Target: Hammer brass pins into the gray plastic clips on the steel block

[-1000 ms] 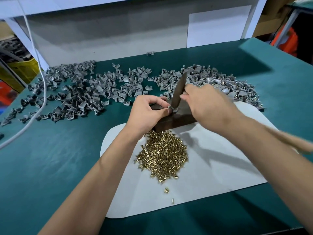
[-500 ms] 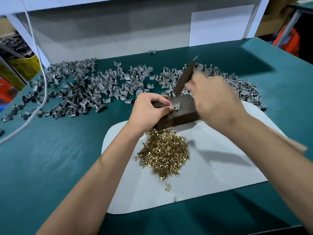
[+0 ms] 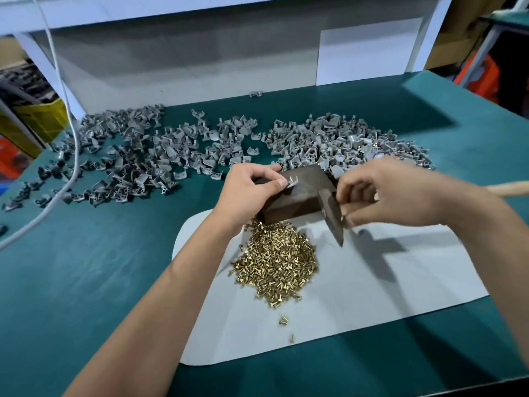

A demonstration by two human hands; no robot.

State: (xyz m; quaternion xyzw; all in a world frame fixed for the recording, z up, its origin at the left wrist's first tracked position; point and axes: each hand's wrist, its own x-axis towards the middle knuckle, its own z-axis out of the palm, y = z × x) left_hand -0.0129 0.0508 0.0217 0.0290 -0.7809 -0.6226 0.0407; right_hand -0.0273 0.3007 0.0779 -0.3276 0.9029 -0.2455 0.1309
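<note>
A dark steel block [image 3: 300,196] sits at the far edge of a white mat [image 3: 372,296]. My left hand [image 3: 249,190] pinches a gray plastic clip [image 3: 292,182] on the block's top, with a brass pin standing in it. My right hand [image 3: 400,193] grips a hammer [image 3: 333,216] near its dark head, which points down at the block's right side; the wooden handle [image 3: 509,187] runs off to the right. A heap of brass pins [image 3: 277,262] lies on the mat in front of the block.
Gray clips are strewn across the green table [image 3: 86,282] in a left pile [image 3: 128,161] and a right pile [image 3: 343,141] behind the block. A white cable [image 3: 68,133] hangs at the left. A white backboard closes the far side.
The hammer head has come down from its raised position behind the block to the block's right side, pointing downward. My left hand still holds the clip on the block.
</note>
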